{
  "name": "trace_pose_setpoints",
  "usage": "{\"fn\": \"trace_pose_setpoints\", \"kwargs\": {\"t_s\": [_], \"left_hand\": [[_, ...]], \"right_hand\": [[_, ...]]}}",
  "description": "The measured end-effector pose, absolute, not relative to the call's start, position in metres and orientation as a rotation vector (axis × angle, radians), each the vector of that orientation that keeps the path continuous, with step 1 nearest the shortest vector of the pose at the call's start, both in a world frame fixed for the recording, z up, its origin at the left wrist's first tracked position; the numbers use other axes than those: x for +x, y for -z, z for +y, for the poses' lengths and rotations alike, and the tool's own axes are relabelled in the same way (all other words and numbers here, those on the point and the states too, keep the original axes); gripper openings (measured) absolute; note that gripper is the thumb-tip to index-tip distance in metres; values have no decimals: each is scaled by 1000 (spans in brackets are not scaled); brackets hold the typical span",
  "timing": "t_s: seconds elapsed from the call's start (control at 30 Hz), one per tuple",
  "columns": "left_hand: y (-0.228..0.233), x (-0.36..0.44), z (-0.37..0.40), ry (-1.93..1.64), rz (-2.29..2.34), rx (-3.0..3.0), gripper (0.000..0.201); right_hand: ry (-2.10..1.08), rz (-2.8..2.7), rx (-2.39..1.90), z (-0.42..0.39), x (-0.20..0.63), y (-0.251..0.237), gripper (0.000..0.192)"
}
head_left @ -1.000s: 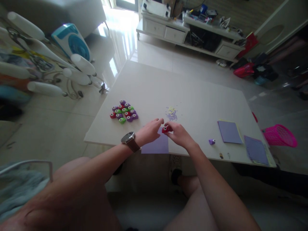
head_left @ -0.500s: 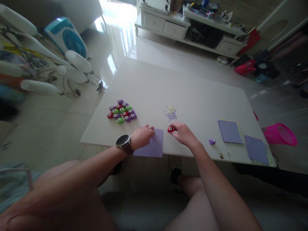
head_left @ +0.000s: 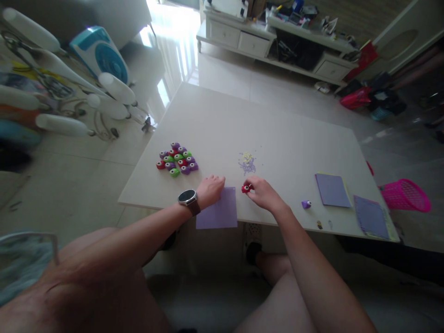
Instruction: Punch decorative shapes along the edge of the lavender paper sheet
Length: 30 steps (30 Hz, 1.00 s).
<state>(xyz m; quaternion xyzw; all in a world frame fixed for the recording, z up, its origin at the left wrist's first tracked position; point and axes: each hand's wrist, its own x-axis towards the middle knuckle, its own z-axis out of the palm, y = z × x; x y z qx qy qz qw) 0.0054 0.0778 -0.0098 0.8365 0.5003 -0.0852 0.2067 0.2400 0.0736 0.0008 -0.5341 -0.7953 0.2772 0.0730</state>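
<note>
Punches (head_left: 176,159) parked in a tight cluster far left, out of the way. Left hand (head_left: 210,188) flat, fingers spread on purple sheet (head_left: 218,213), pinning it at table (head_left: 277,120) edge. Right hand (head_left: 263,193) pinched around red punch (head_left: 246,188), just beside sheet.

— What colours did the small punches have?
— The one at the right hand (head_left: 263,194) was a red punch (head_left: 246,188). The cluster of punches (head_left: 176,159) mixed purple, green and red, and a lone purple punch (head_left: 305,204) sat apart.
— And the paper?
— The sheet (head_left: 218,214) under the left hand (head_left: 211,188) was plain lilac. The scraps (head_left: 247,162) were lilac and pale yellow, the table (head_left: 277,134) cream, the basket (head_left: 404,195) bright pink.
</note>
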Motion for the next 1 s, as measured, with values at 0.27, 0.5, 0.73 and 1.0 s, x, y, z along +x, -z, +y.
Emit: {"fn": "trace_pose_setpoints", "kwargs": {"t_s": [0.27,0.5,0.73,1.0], "left_hand": [[11,3,83,206,1312,2336,17],[8,-5,99,74,1308,2165,26],[9,-8,103,7,1318,2127,29],[7,-7,102,-7,1312,2117,30]], "right_hand": [[-768,-2378,-1671,71,235,1,22],[-665,-2351,-1658,72,229,-1,22],[-631,-2340,-1672,71,226,-3,21],[-614,-2345,-1702,72,225,-3,20]]}}
